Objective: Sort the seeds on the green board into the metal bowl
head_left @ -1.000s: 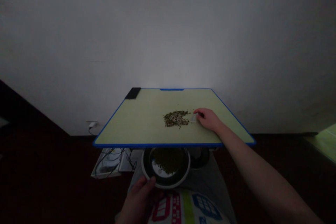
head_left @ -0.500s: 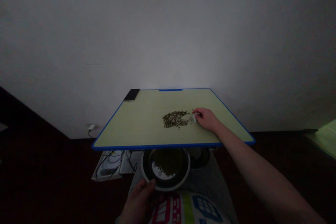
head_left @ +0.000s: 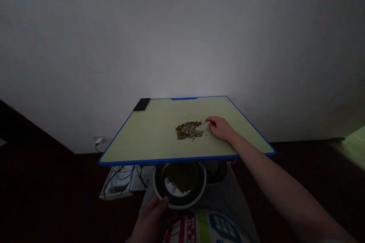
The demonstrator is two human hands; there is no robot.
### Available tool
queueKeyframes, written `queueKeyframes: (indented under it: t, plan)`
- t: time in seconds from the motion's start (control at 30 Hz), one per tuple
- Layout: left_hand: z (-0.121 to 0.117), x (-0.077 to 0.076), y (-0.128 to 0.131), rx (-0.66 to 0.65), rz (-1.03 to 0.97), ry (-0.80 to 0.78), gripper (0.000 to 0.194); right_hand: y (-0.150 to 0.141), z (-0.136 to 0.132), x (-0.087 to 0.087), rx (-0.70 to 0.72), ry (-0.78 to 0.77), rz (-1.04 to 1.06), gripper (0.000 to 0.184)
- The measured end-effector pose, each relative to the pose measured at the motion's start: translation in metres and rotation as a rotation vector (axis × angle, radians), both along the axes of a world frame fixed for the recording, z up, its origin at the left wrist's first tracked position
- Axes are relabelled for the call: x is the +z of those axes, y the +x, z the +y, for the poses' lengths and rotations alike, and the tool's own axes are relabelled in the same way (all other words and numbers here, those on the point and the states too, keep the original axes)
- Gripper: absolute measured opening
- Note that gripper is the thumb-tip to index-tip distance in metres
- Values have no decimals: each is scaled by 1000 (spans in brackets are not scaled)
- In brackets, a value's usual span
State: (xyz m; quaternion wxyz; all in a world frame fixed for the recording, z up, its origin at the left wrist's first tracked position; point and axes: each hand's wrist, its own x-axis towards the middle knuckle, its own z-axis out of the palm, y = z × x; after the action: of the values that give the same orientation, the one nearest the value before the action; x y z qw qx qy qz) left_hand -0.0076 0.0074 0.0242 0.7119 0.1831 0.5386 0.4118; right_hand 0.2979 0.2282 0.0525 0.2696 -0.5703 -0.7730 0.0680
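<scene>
Dim and plain, a pale wall (head_left: 182, 34) rises behind the far edge of a light yellow-green table (head_left: 142, 136) with blue edging (head_left: 171, 160). Around the middle of the table lies a loose, uneven patch of small grains (head_left: 186, 132), mixed green and pale, with a few strays set apart, one toward the far edge. At the right side of the patch, the right hand (head_left: 221, 127) pinches a small clear piece (head_left: 204, 125) between thumb and fingers; its exact shape is too blurred to tell, and its tip is at the grains. The right forearm crosses the near edge close to the near right corner. A black phone (head_left: 142, 104) lies flat at the far left corner. Below the near edge, the left hand (head_left: 151, 216) grips the near left rim of a round bowl (head_left: 171, 188), thumb on top and fingers mostly hidden; greenish grains (head_left: 184, 176) are heaped inside. Just right of it, partly under the table, is a dark round vessel (head_left: 216, 174). Left of the bowl, cables (head_left: 125, 178) trail over a white box (head_left: 116, 196). A printed cloth or bag (head_left: 203, 226) covers the lap.
</scene>
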Motion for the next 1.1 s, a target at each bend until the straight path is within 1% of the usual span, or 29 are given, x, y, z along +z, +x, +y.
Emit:
queueKeyframes:
  t: [0.1,0.17,0.27,0.37,0.53,0.63,0.8,0.97,1.1]
  plan:
    - [0,10,2,4,5,23,29,-2,2,1,36,-1,3,27]
    - [-1,12,5,16,-28,27,31,-1,2,2,54,-5,6,28]
    - [-2,8,7,31,-42,11,33,1,1,3,83,-13,9,29]
    - [-2,4,6,79,-25,-12,33,2,0,2,95,-21,20,29]
    - [-4,2,3,79,-32,-13,32,3,-1,2,103,-38,24,29]
    - [-4,-3,4,116,-36,-12,33,3,-2,2,102,-47,20,28]
    - [-2,-10,6,118,-64,-28,37,1,-3,2,91,-44,0,28]
    - [-2,-16,6,152,-97,-48,33,-1,-3,2,91,-39,-17,29]
    - [-3,-20,6,186,-87,-48,40,-2,-3,3,101,-42,-9,29]
